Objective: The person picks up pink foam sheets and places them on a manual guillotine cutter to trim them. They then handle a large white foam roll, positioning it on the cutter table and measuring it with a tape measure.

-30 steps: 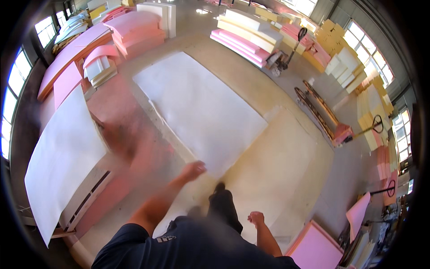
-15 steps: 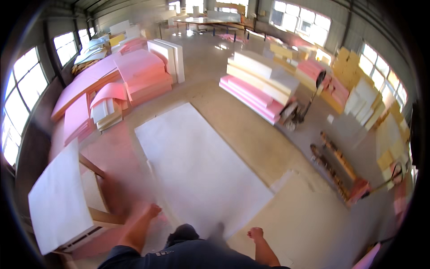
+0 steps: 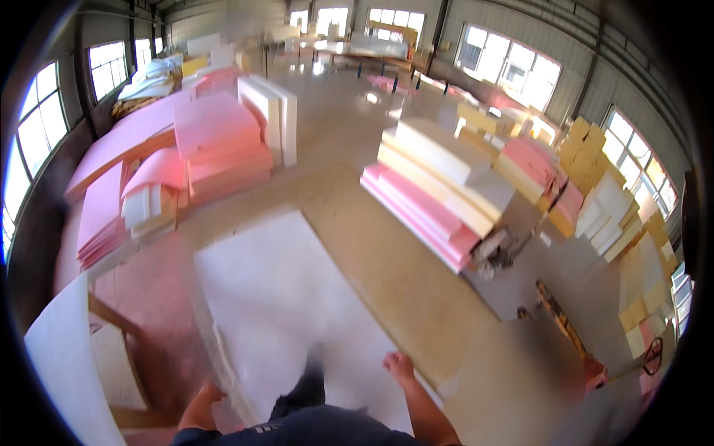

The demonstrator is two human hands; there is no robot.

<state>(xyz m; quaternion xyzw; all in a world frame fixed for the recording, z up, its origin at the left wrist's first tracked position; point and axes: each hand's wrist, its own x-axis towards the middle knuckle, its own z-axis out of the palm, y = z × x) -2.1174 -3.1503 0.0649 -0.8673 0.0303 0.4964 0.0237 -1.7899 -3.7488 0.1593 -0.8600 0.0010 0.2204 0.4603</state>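
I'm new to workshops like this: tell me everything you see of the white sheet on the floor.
The white sheet is broad, smooth-looking and roughly rectangular, lying flat on the brownish floor; its material is unclear. A pale, uneven strip runs along its left edge. The person's body hides its near end. A dark-trousered leg extends over it; blur hides whether the foot touches. The right hand hangs clear of it.

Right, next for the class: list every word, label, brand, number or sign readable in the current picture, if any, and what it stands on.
None can be read.
Small pale marking on the dark navy cloth shirt: too small and blurred to read.
Large flat white rectangular sheet underfoot: no lettering visible.
Stack of pink, cream and white rectangular slabs: no lettering distinguishable.
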